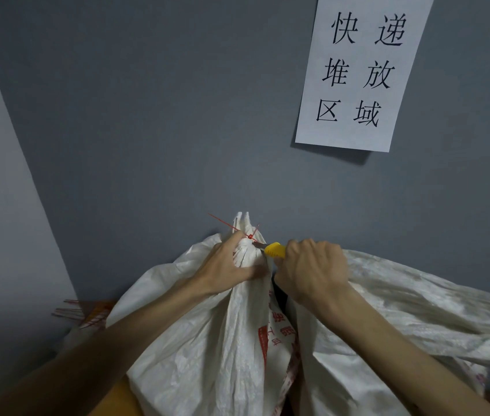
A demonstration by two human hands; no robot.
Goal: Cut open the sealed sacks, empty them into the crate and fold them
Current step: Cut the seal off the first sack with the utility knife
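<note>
The sack (207, 340) stands upright against the grey wall (162, 115), its mouth bunched into a tight neck and cinched by a red zip tie (251, 235). Your left hand (225, 262) is curled round that neck just below the tie, thumb and fingers squeezing the gathered cloth. Your right hand (312, 268), to the right of the tie, is closed in a fist round the yellow knife (275, 250), and the blade tip sits right at the tie.

Expect the cloth to be woven plastic: soft, floppy and crinkled, with no stiffness of its own, and probably a little slick under your palm. It bulges below the tie, so judge it full; how heavy it is cannot be read from here. The neck is the one firm place to hold, because the folds are packed together there. Keep your grip close under the tie so the cloth stays taut and the tie stands proud of it. The tie itself looks thin and hard and will likely snap suddenly, so keep your left thumb out of the blade's path and cut away from it.

A second sack (418, 295) slumps to the right of the tie, below your right wrist. Loose red ties (72, 310) lie well down to the left. A paper sign (360, 70) hangs high to the upper right. The crate is not clearly in view.
</note>
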